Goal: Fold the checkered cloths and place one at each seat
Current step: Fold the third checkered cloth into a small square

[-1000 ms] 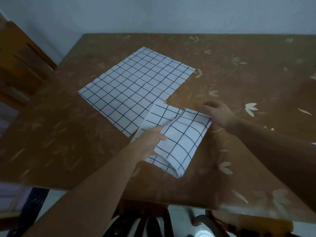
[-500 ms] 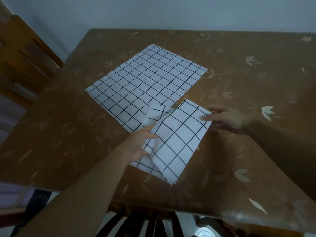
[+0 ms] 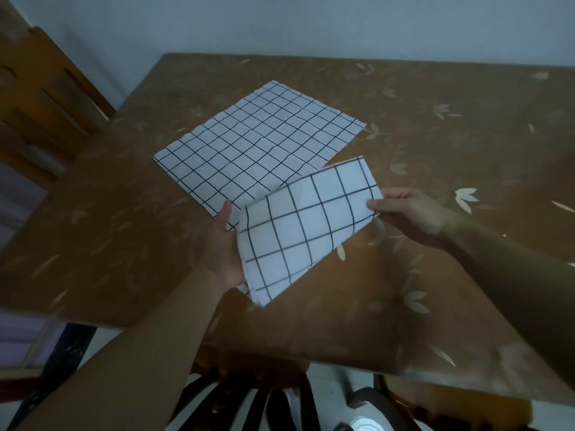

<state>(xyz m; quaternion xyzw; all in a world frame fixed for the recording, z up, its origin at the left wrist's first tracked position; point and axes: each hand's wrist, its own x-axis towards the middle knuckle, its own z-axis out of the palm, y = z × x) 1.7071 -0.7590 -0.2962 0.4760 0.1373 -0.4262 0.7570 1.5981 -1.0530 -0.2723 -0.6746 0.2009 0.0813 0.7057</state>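
Note:
A folded white cloth with black grid lines is held just above the brown table, tilted. My left hand supports its left edge from beneath, palm up, fingers hidden under the fabric. My right hand pinches its right corner between thumb and fingers. A second checkered cloth lies spread flat on the table behind it, its near corner covered by the folded one.
A wooden chair back stands at the table's left side. Below the near table edge are the dark slats of another chair and a round metal object on the floor. A pale wall runs behind the table.
The cloth went from half-folded and crumpled on the table to a flat folded rectangle lifted between both hands. My right hand took hold of its right corner; my left slid under its left edge.

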